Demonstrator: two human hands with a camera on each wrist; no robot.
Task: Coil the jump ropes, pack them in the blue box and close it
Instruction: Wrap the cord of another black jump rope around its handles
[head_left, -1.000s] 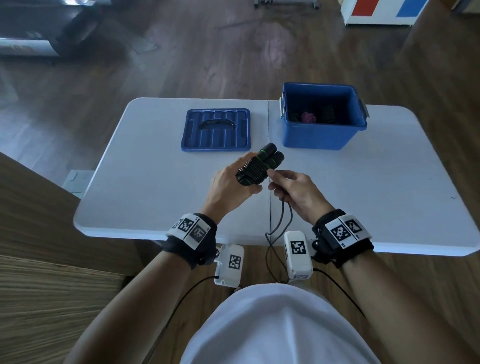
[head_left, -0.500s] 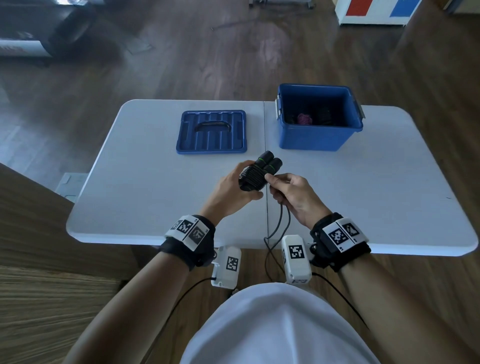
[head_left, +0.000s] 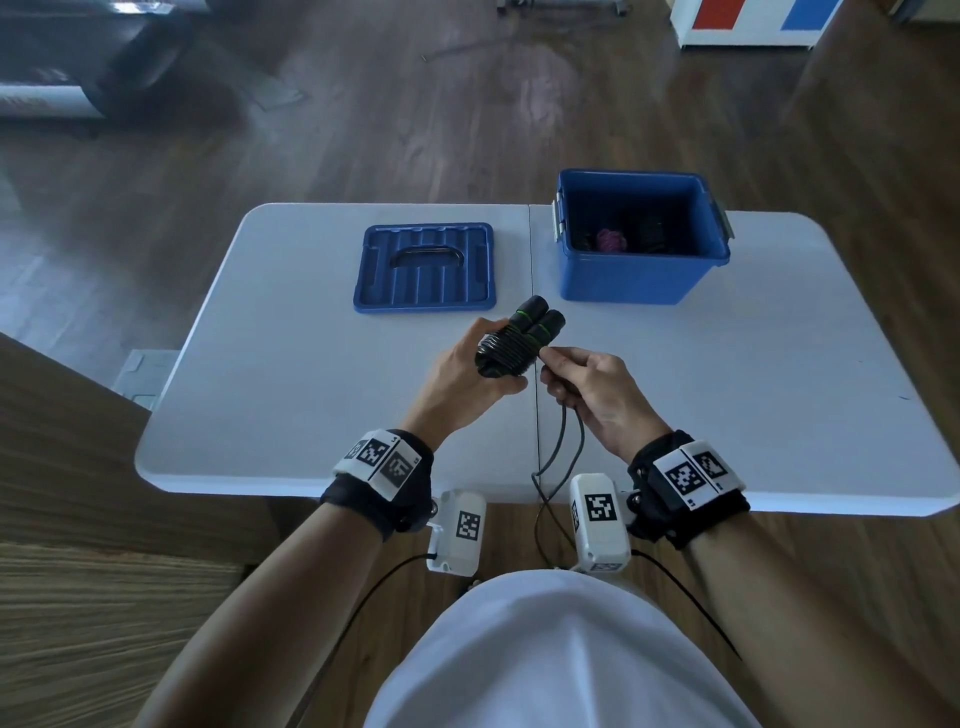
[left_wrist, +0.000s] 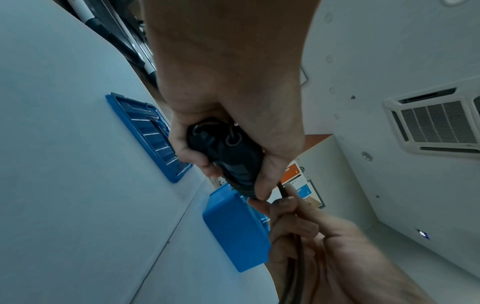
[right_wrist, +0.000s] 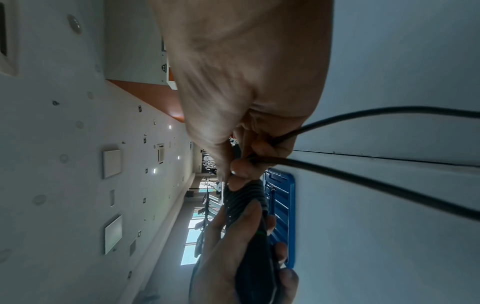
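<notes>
My left hand (head_left: 467, 369) grips the two black, green-ringed handles of a jump rope (head_left: 519, 338), held side by side with black cord wound round them. Just right of them my right hand (head_left: 587, 384) pinches the loose cord (head_left: 563, 441), whose doubled end hangs over the table's front edge. The left wrist view shows the handles (left_wrist: 231, 162) in my fist and the cord (left_wrist: 293, 257) running through my right fingers. The open blue box (head_left: 644, 275) stands at the back right with dark coiled ropes and a pink one (head_left: 609, 240) inside. Its blue lid (head_left: 426, 267) lies flat to the left.
The white folding table (head_left: 291, 374) has a seam down its middle and bare surface on both sides of my hands. Dark wooden floor lies beyond it, and a white cabinet (head_left: 748, 26) with red and blue panels stands far back right.
The wrapped handles have stayed in my left hand. My right hand has kept the cord pinched close beside the bundle, and the loop hanging over the edge looks slightly shorter.
</notes>
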